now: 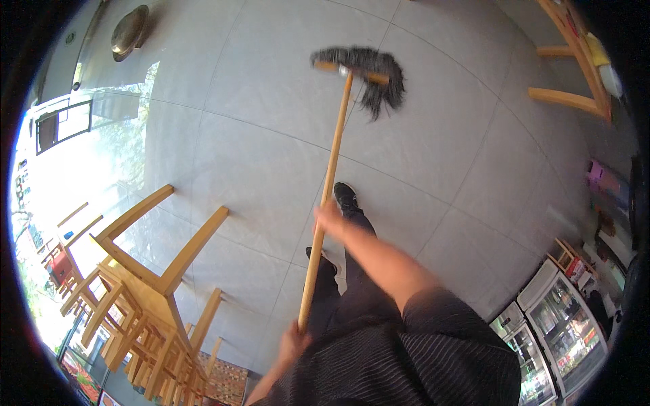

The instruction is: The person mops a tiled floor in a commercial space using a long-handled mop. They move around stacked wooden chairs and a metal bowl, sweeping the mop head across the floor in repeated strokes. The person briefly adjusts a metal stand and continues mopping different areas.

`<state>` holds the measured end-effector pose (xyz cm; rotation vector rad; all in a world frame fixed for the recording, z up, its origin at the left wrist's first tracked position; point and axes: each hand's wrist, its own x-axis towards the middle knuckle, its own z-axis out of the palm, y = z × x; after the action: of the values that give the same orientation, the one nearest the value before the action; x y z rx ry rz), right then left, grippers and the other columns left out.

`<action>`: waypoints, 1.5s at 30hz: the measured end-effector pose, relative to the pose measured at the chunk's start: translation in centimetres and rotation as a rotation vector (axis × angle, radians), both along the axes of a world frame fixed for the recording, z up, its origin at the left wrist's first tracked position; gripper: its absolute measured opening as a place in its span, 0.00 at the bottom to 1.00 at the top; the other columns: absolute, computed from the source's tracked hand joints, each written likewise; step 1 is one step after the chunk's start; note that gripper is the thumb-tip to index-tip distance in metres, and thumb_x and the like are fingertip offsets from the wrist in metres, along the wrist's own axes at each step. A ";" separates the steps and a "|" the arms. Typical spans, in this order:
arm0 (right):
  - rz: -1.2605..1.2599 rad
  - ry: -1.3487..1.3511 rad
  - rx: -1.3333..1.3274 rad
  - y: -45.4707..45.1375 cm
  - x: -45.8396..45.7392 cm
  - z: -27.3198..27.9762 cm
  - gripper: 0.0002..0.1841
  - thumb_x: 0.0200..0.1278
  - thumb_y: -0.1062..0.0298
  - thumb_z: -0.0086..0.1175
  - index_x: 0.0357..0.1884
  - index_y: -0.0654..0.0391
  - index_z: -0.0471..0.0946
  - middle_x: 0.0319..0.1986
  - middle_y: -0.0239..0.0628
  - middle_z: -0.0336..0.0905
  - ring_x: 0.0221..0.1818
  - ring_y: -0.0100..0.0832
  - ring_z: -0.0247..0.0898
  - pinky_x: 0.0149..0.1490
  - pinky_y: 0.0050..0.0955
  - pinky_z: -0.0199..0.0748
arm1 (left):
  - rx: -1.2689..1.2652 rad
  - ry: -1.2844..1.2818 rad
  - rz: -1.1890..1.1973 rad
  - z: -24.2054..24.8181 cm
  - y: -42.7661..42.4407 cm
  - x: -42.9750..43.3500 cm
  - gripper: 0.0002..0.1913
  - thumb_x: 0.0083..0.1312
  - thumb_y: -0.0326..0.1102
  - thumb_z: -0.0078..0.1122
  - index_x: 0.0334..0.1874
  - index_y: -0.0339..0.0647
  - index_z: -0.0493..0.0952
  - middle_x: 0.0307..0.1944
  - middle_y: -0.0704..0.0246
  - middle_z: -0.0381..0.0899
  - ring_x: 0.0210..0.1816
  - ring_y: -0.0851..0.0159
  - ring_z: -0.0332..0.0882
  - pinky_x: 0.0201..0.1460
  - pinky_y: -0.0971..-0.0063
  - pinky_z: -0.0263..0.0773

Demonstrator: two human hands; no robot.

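A long wooden mop handle [332, 157] runs away from my body to a dark, shaggy mop head [370, 63]. The strands are fanned out on the grey tiled floor [259, 167] and look slightly blurred. My right hand [330, 219] grips the handle about midway along, above my front foot. Lower down, close to my waist, my left hand [294, 342] is wrapped around the handle's near end. My black shoe [347, 198] stands just right of the handle.
On the left is a wooden table [142, 271] with upturned wooden stools [132, 330]. Glass-door fridges [563, 325] are at lower right. Wooden furniture legs [563, 96] reach in at upper right. A dark rounded object [129, 33] sits at upper left, near a bright glazed opening.
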<state>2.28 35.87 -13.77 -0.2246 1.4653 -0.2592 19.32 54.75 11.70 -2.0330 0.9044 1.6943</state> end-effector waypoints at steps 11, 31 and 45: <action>0.144 0.399 -0.143 -11.7 -9.1 -7.5 0.22 0.56 0.65 0.50 0.49 0.69 0.63 0.39 0.57 0.74 0.43 0.48 0.75 0.43 0.45 0.74 | -0.244 0.200 0.149 -6.7 -10.2 -8.6 0.15 0.56 0.35 0.56 0.43 0.37 0.69 0.33 0.53 0.76 0.38 0.48 0.76 0.40 0.60 0.70; 0.271 0.220 -0.177 -16.8 -9.3 -4.2 0.17 0.54 0.67 0.51 0.42 0.70 0.68 0.34 0.51 0.78 0.32 0.47 0.79 0.35 0.38 0.79 | -0.367 0.288 0.043 -2.8 -15.0 -8.6 0.26 0.56 0.33 0.57 0.57 0.33 0.62 0.34 0.61 0.74 0.34 0.67 0.73 0.34 0.72 0.71; 0.292 0.317 0.005 6.9 1.5 -0.2 0.34 0.54 0.61 0.51 0.58 0.69 0.53 0.44 0.66 0.71 0.48 0.58 0.70 0.51 0.45 0.71 | 0.131 -0.012 0.063 0.3 5.8 2.7 0.15 0.58 0.36 0.60 0.43 0.38 0.71 0.35 0.54 0.75 0.39 0.53 0.76 0.39 0.61 0.69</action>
<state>3.77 42.73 -13.96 -0.4881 1.7210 0.0199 22.00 60.51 11.95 -2.0018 0.7133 1.7240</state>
